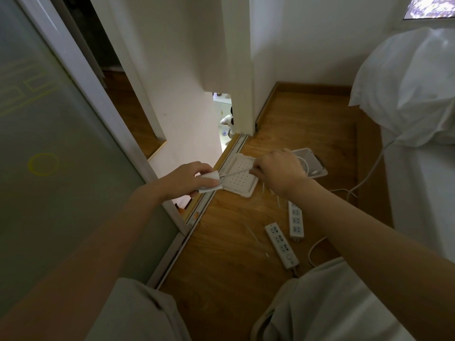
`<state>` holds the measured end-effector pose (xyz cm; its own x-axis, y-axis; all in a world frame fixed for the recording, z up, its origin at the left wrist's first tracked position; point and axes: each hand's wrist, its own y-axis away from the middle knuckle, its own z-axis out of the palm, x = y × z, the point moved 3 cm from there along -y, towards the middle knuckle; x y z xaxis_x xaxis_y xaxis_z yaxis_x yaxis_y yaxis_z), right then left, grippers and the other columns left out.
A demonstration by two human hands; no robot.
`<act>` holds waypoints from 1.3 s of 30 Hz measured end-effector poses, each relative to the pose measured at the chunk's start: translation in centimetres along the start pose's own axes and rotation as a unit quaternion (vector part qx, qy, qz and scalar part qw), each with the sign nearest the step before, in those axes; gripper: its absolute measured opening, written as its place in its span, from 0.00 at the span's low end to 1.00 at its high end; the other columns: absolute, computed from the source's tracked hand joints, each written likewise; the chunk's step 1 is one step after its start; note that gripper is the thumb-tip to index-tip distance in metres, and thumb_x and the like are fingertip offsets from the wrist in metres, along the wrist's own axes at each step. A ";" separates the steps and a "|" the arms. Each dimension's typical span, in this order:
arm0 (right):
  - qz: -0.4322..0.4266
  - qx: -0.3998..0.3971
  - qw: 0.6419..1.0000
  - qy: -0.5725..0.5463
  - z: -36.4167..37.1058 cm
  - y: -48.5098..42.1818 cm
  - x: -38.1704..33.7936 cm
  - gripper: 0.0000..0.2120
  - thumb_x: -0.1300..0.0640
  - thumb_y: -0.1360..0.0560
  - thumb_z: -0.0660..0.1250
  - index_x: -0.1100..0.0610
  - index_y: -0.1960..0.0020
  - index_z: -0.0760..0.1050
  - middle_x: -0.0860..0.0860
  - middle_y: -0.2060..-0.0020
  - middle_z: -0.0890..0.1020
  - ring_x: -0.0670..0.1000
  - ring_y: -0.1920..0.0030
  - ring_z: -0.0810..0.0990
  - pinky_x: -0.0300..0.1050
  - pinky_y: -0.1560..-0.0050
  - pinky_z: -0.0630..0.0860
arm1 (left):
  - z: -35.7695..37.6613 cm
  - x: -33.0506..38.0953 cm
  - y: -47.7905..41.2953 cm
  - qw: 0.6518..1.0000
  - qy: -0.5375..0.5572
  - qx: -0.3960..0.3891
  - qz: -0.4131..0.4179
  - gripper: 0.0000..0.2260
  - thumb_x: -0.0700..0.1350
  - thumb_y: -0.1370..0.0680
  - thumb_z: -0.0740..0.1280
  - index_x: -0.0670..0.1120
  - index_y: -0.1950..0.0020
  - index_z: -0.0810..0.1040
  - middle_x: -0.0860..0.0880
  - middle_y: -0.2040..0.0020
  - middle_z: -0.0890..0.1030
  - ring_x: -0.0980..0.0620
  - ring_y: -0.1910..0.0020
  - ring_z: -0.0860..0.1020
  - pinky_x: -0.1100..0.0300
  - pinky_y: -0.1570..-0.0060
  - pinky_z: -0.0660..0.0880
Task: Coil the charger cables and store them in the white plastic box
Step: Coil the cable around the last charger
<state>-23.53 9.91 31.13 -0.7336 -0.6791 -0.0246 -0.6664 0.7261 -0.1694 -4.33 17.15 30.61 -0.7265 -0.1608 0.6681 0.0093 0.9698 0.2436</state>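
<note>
I see the left grip clenched around a white bundle of charger cable, held just above the sliding-door track. The right grip pinches the cable's free strand, which runs taut between both hands over the perforated lid. The white plastic box lies open on the wooden floor behind the right grip. Two power strips lie nearer me.
</note>
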 end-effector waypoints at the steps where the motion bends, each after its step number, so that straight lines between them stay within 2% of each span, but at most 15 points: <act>1: 0.006 0.004 1.000 -0.021 -0.2 0.0 -0.4 0.16 0.46 0.20 0.55 0.53 0.51 0.78 0.48 0.60 0.80 0.49 0.57 0.77 0.44 0.44 0.71 | -0.1 -0.1 -0.1 0.999 -0.020 0.028 0.008 0.15 0.47 0.22 0.65 0.44 0.37 0.71 0.50 0.47 0.71 0.52 0.57 0.73 0.68 0.67 0.73; 4: 0.039 0.008 0.993 -0.110 -0.9 0.2 -2.1 0.15 0.45 0.22 0.59 0.52 0.53 0.81 0.47 0.63 0.81 0.48 0.62 0.79 0.47 0.55 0.79 | -0.3 -0.5 -0.4 0.988 -0.096 0.119 0.026 0.18 0.50 0.23 0.66 0.45 0.36 0.71 0.47 0.42 0.71 0.50 0.50 0.73 0.61 0.57 0.76; 7: 0.073 0.008 0.982 -0.174 -1.1 0.4 -3.4 0.14 0.46 0.23 0.61 0.53 0.55 0.82 0.48 0.64 0.83 0.48 0.64 0.80 0.45 0.61 0.79 | 0.0 -0.5 -0.8 0.962 -0.147 0.226 0.045 0.19 0.51 0.23 0.66 0.45 0.35 0.69 0.44 0.39 0.68 0.52 0.49 0.71 0.60 0.49 0.74; 10: 0.090 -0.032 0.959 -0.267 -0.4 0.7 -4.6 0.14 0.49 0.23 0.61 0.56 0.56 0.81 0.50 0.63 0.84 0.44 0.69 0.78 0.42 0.64 0.78 | 0.9 0.0 -0.9 0.947 -0.100 0.304 0.039 0.18 0.50 0.23 0.67 0.45 0.37 0.69 0.44 0.39 0.66 0.54 0.52 0.70 0.65 0.52 0.72; 12: 0.098 -0.073 0.926 -0.356 0.7 1.1 -5.5 0.13 0.52 0.21 0.61 0.59 0.53 0.80 0.51 0.60 0.85 0.39 0.76 0.73 0.35 0.72 0.71 | 1.6 0.1 -1.0 0.941 -0.030 0.335 0.023 0.17 0.50 0.24 0.68 0.46 0.38 0.69 0.45 0.41 0.66 0.53 0.52 0.72 0.63 0.52 0.75; 14: 0.111 -0.098 0.901 -0.407 1.6 1.6 -6.0 0.11 0.53 0.21 0.60 0.58 0.53 0.78 0.51 0.59 0.84 0.39 0.76 0.71 0.31 0.74 0.65 | 2.4 0.1 -1.4 0.938 0.056 0.343 0.001 0.16 0.50 0.24 0.68 0.47 0.40 0.69 0.46 0.42 0.65 0.52 0.53 0.74 0.61 0.54 0.78; 17: 0.123 -0.102 0.888 -0.432 2.4 2.1 -6.3 0.12 0.53 0.20 0.58 0.55 0.57 0.75 0.47 0.62 0.81 0.40 0.72 0.72 0.32 0.72 0.65 | 3.6 0.2 -1.8 0.918 0.203 0.336 -0.052 0.15 0.50 0.23 0.67 0.48 0.40 0.69 0.43 0.40 0.69 0.50 0.59 0.79 0.69 0.68 0.76; 19: 0.132 -0.097 0.882 -0.442 2.8 2.4 -6.7 0.14 0.51 0.19 0.55 0.56 0.53 0.77 0.50 0.59 0.83 0.41 0.71 0.73 0.33 0.70 0.67 | 4.3 0.4 -1.9 0.898 0.289 0.319 -0.094 0.15 0.50 0.22 0.64 0.47 0.39 0.69 0.41 0.40 0.73 0.53 0.62 0.78 0.71 0.74 0.73; 22: 0.144 -0.071 0.895 -0.415 3.2 3.0 -7.1 0.18 0.51 0.18 0.51 0.57 0.50 0.77 0.52 0.57 0.82 0.44 0.69 0.73 0.38 0.67 0.71 | 5.0 1.1 -1.9 0.870 0.394 0.267 -0.126 0.16 0.52 0.21 0.62 0.46 0.36 0.68 0.41 0.45 0.77 0.53 0.64 0.78 0.68 0.73 0.75; 24: 0.153 -0.047 0.903 -0.399 3.4 3.4 -7.0 0.18 0.51 0.18 0.50 0.57 0.51 0.77 0.53 0.58 0.82 0.48 0.68 0.75 0.43 0.66 0.74 | 5.4 1.7 -1.7 0.845 0.462 0.240 -0.122 0.18 0.51 0.22 0.65 0.45 0.36 0.69 0.42 0.49 0.79 0.53 0.64 0.79 0.65 0.70 0.77; 27: 0.161 -0.030 0.897 -0.410 3.3 3.8 -7.0 0.18 0.52 0.18 0.50 0.58 0.48 0.76 0.55 0.58 0.82 0.52 0.67 0.81 0.50 0.60 0.80 | 5.6 2.1 -1.4 0.827 0.490 0.253 -0.111 0.19 0.45 0.25 0.70 0.45 0.36 0.71 0.48 0.56 0.79 0.54 0.62 0.79 0.63 0.67 0.78; 30: 0.154 0.011 0.906 -0.395 2.8 4.4 -7.1 0.15 0.54 0.18 0.53 0.54 0.37 0.73 0.54 0.57 0.83 0.51 0.64 0.83 0.47 0.58 0.81 | 5.3 1.7 -1.3 0.795 0.517 0.294 -0.118 0.18 0.45 0.24 0.69 0.45 0.36 0.72 0.49 0.57 0.79 0.54 0.61 0.79 0.63 0.64 0.78; 33: 0.139 0.055 0.912 -0.381 2.3 5.0 -7.2 0.16 0.60 0.20 0.58 0.53 0.32 0.69 0.53 0.51 0.83 0.49 0.58 0.84 0.44 0.56 0.81 | 4.9 1.3 -1.3 0.778 0.519 0.328 -0.129 0.17 0.46 0.24 0.68 0.44 0.37 0.72 0.49 0.57 0.79 0.55 0.62 0.78 0.68 0.72 0.75; 36: 0.125 0.089 0.918 -0.366 2.0 5.5 -7.2 0.19 0.61 0.21 0.61 0.55 0.31 0.68 0.50 0.43 0.81 0.47 0.53 0.83 0.44 0.53 0.81 | 4.8 0.6 -1.5 0.775 0.515 0.338 -0.142 0.19 0.48 0.24 0.68 0.44 0.35 0.71 0.44 0.50 0.80 0.54 0.61 0.79 0.68 0.73 0.75; 39: 0.129 0.108 0.910 -0.378 2.1 6.1 -6.7 0.19 0.61 0.22 0.61 0.55 0.31 0.69 0.50 0.47 0.82 0.45 0.55 0.83 0.39 0.54 0.80 | 4.6 0.0 -1.8 0.769 0.511 0.353 -0.153 0.20 0.48 0.24 0.69 0.44 0.35 0.71 0.42 0.44 0.79 0.53 0.59 0.78 0.65 0.67 0.76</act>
<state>-22.34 18.66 28.18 -0.5062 -0.4280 -0.7487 -0.3829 0.8894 -0.2496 -7.52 16.25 26.90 0.3024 -0.1121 0.9466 -0.6917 0.6574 0.2988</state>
